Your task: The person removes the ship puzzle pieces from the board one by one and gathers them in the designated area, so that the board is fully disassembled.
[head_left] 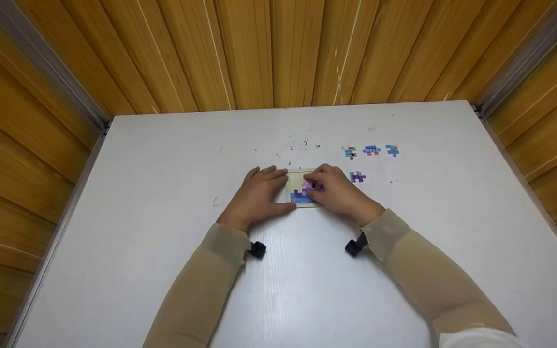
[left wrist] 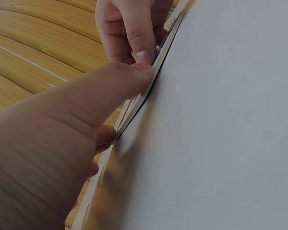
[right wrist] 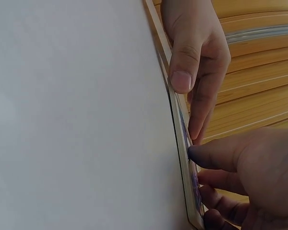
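A small wooden puzzle tray [head_left: 296, 175] with a pale rim lies on the white table, its lower part filled with blue and purple jigsaw pieces [head_left: 300, 197]. My left hand [head_left: 260, 197] rests at the tray's left side, fingers stretched toward the upper corner and thumb on the lower rim. In the left wrist view that thumb [left wrist: 120, 81] presses the tray's edge. Over the tray's right half, my right hand [head_left: 337, 191] pinches a pink-and-purple puzzle piece [head_left: 309, 184] between thumb and fingers, down against the pieces there. The right hand hides much of that side.
Loose puzzle pieces lie to the right: one purple piece [head_left: 357, 177] beside the right hand, and behind it a teal piece [head_left: 350, 152], a blue-and-red piece [head_left: 371, 150] and a blue piece [head_left: 392, 150]. Dark specks dot the table [head_left: 172, 159]. Wood-panelled walls [head_left: 249, 53] surround it.
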A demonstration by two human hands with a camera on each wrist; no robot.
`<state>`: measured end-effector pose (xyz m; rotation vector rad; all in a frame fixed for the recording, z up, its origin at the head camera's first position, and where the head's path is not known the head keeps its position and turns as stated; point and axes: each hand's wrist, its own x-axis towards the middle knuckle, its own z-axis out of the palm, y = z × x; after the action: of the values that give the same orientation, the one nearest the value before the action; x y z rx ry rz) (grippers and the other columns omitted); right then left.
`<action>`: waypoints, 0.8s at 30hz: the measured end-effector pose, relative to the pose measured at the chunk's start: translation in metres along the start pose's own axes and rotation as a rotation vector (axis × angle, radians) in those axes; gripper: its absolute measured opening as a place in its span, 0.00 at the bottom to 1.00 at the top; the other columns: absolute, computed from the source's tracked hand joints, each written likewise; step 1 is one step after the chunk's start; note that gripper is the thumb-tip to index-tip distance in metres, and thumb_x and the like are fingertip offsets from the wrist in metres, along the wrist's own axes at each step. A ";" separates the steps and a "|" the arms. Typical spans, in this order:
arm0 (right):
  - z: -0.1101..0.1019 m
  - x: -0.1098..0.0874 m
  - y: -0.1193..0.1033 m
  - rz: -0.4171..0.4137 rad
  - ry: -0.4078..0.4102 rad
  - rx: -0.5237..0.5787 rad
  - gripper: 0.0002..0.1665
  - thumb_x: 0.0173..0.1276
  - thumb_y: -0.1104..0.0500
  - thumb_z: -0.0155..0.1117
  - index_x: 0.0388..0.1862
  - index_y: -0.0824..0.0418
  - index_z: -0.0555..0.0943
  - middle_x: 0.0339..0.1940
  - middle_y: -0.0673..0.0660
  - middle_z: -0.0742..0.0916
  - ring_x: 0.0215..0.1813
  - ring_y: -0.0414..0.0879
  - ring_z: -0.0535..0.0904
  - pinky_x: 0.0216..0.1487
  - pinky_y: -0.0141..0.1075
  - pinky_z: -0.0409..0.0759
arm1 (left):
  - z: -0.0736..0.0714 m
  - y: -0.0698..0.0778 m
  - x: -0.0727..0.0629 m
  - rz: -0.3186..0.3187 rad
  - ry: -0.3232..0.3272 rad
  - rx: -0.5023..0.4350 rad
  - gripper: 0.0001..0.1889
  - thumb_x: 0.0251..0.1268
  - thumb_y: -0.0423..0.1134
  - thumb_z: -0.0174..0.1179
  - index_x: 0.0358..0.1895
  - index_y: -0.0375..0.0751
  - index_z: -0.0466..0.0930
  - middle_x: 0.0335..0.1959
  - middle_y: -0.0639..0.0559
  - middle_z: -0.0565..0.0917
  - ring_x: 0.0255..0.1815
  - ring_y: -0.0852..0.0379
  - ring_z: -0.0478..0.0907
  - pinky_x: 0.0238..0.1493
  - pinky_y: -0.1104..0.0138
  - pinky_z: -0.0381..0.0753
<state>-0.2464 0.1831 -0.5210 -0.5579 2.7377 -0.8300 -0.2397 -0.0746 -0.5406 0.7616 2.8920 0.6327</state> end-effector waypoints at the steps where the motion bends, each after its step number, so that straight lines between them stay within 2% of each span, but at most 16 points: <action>1: 0.000 0.001 0.000 0.003 0.000 0.003 0.31 0.83 0.54 0.71 0.80 0.61 0.82 0.71 0.64 0.84 0.71 0.62 0.76 0.77 0.59 0.79 | 0.000 0.000 0.000 0.000 0.001 0.001 0.45 0.72 0.70 0.71 0.84 0.46 0.77 0.88 0.57 0.74 0.94 0.48 0.63 0.98 0.45 0.50; 8: 0.002 0.003 0.001 0.027 -0.005 0.019 0.28 0.83 0.54 0.71 0.77 0.60 0.82 0.70 0.63 0.84 0.74 0.62 0.76 0.80 0.59 0.77 | 0.000 0.000 0.000 -0.002 0.002 -0.003 0.45 0.72 0.69 0.72 0.83 0.46 0.78 0.88 0.56 0.74 0.94 0.47 0.63 0.98 0.45 0.50; 24: 0.002 0.002 0.000 0.038 0.018 0.029 0.26 0.82 0.55 0.72 0.74 0.59 0.83 0.68 0.61 0.85 0.72 0.60 0.77 0.78 0.58 0.78 | 0.000 0.000 0.002 -0.006 0.005 -0.004 0.45 0.70 0.68 0.74 0.83 0.46 0.78 0.88 0.55 0.75 0.93 0.47 0.64 0.97 0.44 0.51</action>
<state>-0.2474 0.1817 -0.5228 -0.4939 2.7384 -0.8690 -0.2412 -0.0734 -0.5407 0.7520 2.8952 0.6407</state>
